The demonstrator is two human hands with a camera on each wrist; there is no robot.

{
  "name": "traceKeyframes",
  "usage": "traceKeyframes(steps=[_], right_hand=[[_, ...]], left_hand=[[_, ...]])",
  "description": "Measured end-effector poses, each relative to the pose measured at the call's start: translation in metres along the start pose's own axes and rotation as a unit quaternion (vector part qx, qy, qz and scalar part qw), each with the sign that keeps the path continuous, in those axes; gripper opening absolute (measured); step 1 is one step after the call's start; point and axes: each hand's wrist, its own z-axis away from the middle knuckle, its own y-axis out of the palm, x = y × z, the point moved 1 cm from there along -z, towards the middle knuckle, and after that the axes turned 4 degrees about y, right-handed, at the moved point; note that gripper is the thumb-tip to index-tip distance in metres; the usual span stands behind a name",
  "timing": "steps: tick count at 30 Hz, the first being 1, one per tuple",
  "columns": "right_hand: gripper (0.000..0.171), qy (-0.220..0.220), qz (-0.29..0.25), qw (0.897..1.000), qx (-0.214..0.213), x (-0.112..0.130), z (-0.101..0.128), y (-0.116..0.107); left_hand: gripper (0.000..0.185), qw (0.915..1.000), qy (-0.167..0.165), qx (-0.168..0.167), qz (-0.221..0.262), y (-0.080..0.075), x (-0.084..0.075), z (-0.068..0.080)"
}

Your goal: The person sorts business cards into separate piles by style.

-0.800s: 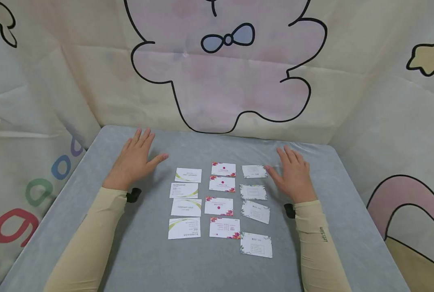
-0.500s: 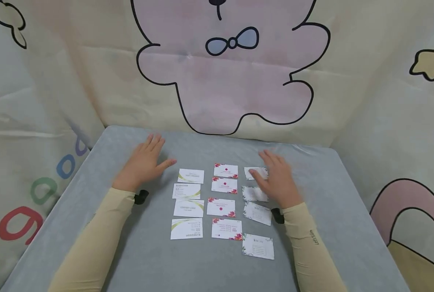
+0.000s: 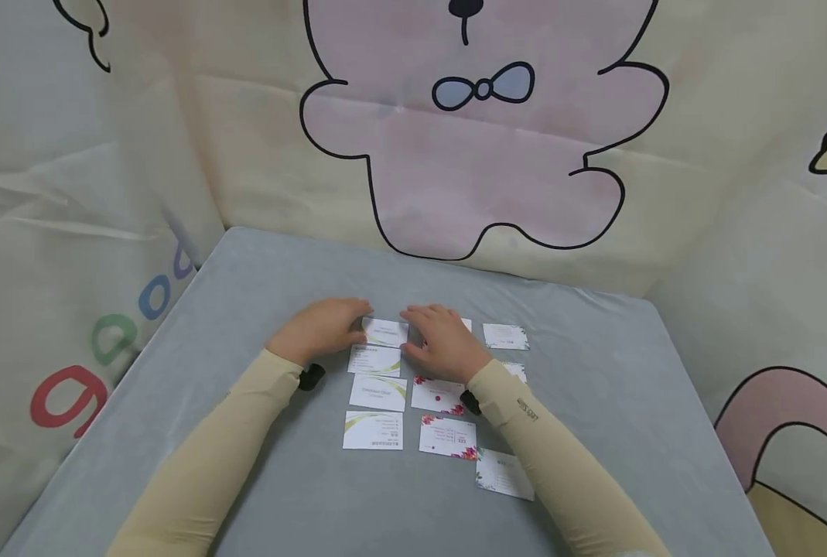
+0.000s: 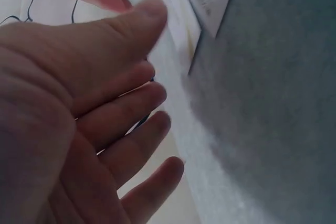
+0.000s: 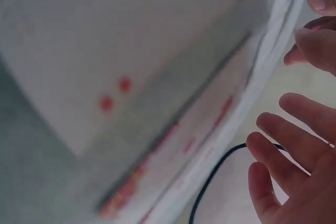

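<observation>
On the grey worktop (image 3: 260, 309), business cards are lying in three columns, and both hands are meeting at the far end of the left column. The left hand (image 3: 319, 329) is resting palm down just left of the farthest green-swoosh card (image 3: 387, 331), its fingertips touching that card's left edge; the left wrist view is showing its fingers (image 4: 131, 114) straight and slightly spread, so this grip is open and is holding nothing. The right hand (image 3: 441, 340) is lying across the top of the middle column, covering the farthest floral cards, with its fingertips reaching the right edge of the same green-swoosh card; the right wrist view is showing its fingers (image 5: 294, 140) extended and apart, so this grip is likewise open. Nearer the person, three more green-swoosh cards (image 3: 374, 361) are lying one behind the other in the left column. Two red floral cards (image 3: 448, 437) are showing in the middle column below the right wrist. In the right column, a leaf-bordered card (image 3: 506, 336) is lying clear at the far end, well apart from the hands, while another leaf-bordered card (image 3: 500, 472) is lying nearest the person, partly hidden by the right sleeve (image 3: 552, 464). A cloth backdrop (image 3: 483, 155) printed with a pink cartoon animal is hanging behind the worktop.
</observation>
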Motion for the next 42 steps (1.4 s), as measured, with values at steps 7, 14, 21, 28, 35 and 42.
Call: traceKeyframes(steps=[7, 14, 21, 28, 35, 42], right_hand=[[0.055, -0.012, -0.020, 1.000, 0.013, -0.002, -0.001, 0.005], [0.053, -0.012, -0.024, 0.999, 0.024, 0.000, -0.003, 0.008], [0.048, -0.013, -0.018, 0.999, 0.026, -0.003, -0.005, 0.007], [0.055, -0.008, 0.008, 0.999, 0.042, -0.008, -0.018, -0.003], [0.054, 0.029, -0.017, 0.999, 0.026, -0.016, -0.045, -0.015], [0.052, 0.038, -0.021, 0.999, 0.026, -0.019, -0.056, -0.010]], left_hand=[[0.037, 0.9999, 0.012, 0.009, 0.004, 0.007, -0.003, -0.005], [0.037, 1.0000, 0.000, -0.002, 0.002, 0.009, -0.003, -0.004], [0.044, 0.9996, -0.009, -0.004, 0.025, 0.009, -0.007, -0.005], [0.055, 0.9994, -0.016, 0.014, 0.027, 0.001, -0.005, -0.014], [0.055, 0.9985, -0.033, 0.009, 0.043, -0.015, 0.005, -0.036], [0.056, 0.9979, -0.034, 0.023, 0.051, -0.016, 0.017, -0.053]])
